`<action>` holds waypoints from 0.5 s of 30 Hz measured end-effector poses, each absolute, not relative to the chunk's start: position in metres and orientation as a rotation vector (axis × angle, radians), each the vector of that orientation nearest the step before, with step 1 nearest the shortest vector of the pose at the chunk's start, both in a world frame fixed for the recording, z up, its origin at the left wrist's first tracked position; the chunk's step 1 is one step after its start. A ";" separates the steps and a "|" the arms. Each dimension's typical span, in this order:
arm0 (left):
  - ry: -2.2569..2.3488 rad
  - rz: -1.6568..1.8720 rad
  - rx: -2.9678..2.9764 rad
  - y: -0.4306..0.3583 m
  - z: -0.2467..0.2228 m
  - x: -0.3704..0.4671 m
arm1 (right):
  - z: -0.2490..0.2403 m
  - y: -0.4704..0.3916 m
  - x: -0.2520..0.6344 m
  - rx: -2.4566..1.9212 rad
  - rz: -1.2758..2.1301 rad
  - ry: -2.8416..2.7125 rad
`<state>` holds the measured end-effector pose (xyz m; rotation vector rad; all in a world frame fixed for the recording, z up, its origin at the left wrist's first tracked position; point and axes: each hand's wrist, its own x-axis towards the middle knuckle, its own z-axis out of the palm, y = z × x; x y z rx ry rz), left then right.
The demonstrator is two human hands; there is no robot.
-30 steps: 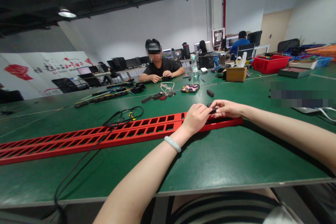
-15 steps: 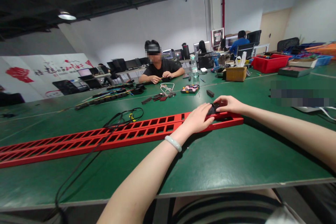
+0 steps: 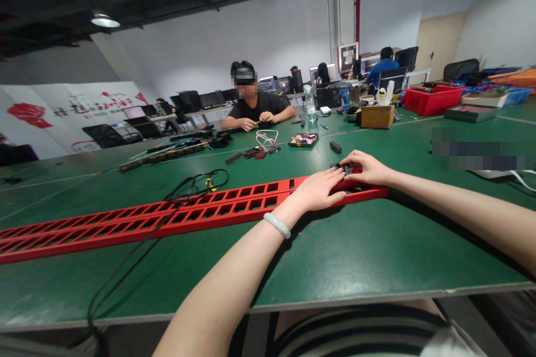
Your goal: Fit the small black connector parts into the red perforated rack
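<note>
A long red slotted frame (image 3: pixel 234 202) lies across the green table, with two rows of openings. At its right end sits a small black part (image 3: pixel 347 169), mostly covered by fingers, so its exact kind cannot be made out. My left hand (image 3: pixel 320 188), below a pale bangle, lies stretched over the frame, fingertips touching the black part. My right hand (image 3: pixel 367 168) curls round the part's right side, thumb and fingers closed on it. Just behind the hands, a black block (image 3: pixel 335 147) rests on the table.
A black cable (image 3: pixel 153 242) crosses the frame. Farther back are dark flat pieces (image 3: pixel 251 153), a white cord (image 3: pixel 267 140), a small box of parts (image 3: pixel 304 140) and a water bottle (image 3: pixel 310 106). Opposite sits a person (image 3: pixel 259 101). A red bin (image 3: pixel 431 101) stands at right.
My left fingers have slid slightly right over the black part. My right hand has shifted a little, and some red of the frame now shows beside its fingers.
</note>
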<state>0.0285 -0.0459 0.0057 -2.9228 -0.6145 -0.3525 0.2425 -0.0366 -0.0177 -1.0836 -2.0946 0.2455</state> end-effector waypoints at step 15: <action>-0.603 -0.333 -2.965 -0.045 0.006 0.028 | -0.024 -0.027 0.248 -1.150 0.449 -2.025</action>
